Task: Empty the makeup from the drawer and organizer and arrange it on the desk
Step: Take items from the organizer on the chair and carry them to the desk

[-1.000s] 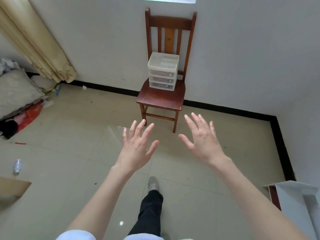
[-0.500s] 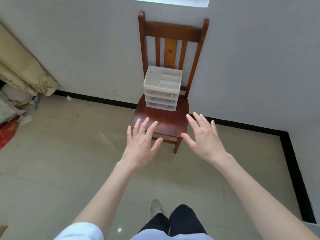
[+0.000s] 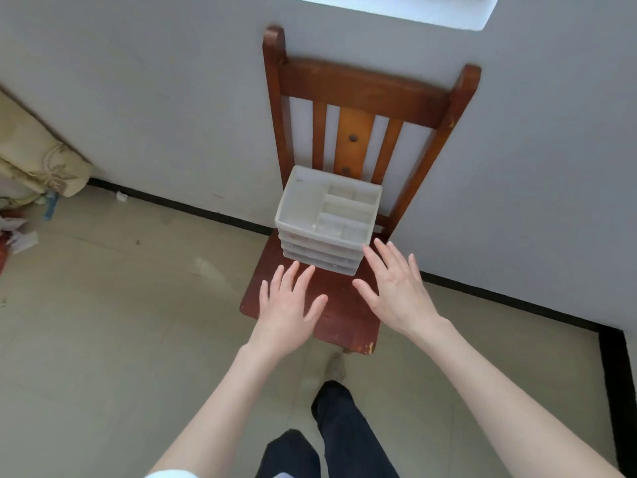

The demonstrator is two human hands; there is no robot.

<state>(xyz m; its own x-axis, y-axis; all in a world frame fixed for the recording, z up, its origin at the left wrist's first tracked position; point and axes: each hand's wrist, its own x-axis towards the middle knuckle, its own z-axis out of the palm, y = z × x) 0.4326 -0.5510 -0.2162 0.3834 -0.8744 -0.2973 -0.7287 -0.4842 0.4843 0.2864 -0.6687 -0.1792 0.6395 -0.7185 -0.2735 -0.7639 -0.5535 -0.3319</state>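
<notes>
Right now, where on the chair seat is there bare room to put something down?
The front part of the chair seat is bare wood, between the organizer and the front edge, under the open left hand and right hand. The back is crowded: the organizer stands against the backrest slats.

left hand [image 3: 287, 310]: fingers spread, empty | right hand [image 3: 400, 293]: fingers spread, empty

The person has walked up to the chair [image 3: 312, 310], which a second ago stood well off across the floor. Both spread hands, the left hand [image 3: 287, 307] and the right hand [image 3: 396, 293], now hover over its seat, the right fingertips [image 3: 379, 244] just beside the organizer [image 3: 327, 219].
</notes>
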